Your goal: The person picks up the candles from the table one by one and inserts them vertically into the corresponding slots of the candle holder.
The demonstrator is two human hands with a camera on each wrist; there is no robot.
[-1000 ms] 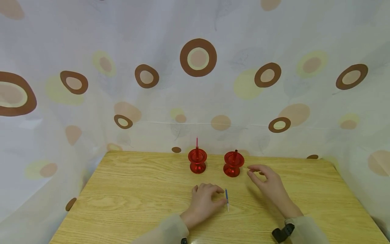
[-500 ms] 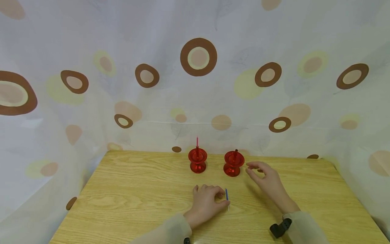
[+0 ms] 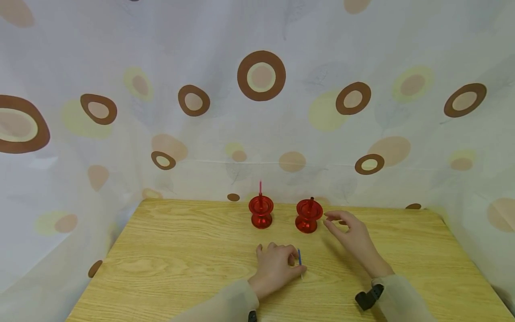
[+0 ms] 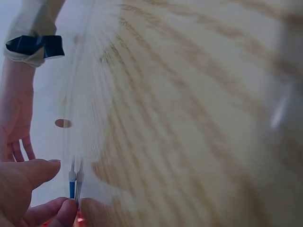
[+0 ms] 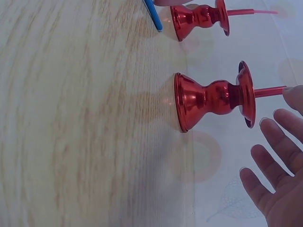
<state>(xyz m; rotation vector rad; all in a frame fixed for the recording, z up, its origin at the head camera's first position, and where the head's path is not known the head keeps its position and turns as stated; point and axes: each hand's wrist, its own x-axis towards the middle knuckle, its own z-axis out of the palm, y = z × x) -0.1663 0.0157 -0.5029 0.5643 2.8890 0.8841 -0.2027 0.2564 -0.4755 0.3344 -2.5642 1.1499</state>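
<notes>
Big pale wooden table [image 3: 181,264] under a white curtain with brown rings [image 3: 261,76]; no writing to read anywhere. On the far side, 2 shiny red metal candle holders: left holder [image 3: 260,213] with a thin pink candle [image 3: 260,188], right holder [image 3: 308,216] with a short red candle [image 3: 311,202]. Right hand [image 3: 351,236] just beside the right holder, fingers loose and spread, holding nothing. Left hand [image 3: 277,264] flat on the table, fingertips pinching a thin blue candle [image 3: 299,258].

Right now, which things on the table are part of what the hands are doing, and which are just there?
In hand:
- blue candle, pinched by the left hand
- right red candlestick, beside the open right hand

Just there:
- left red candlestick, already bearing a pink candle
- spotted curtain
- wooden table
</notes>
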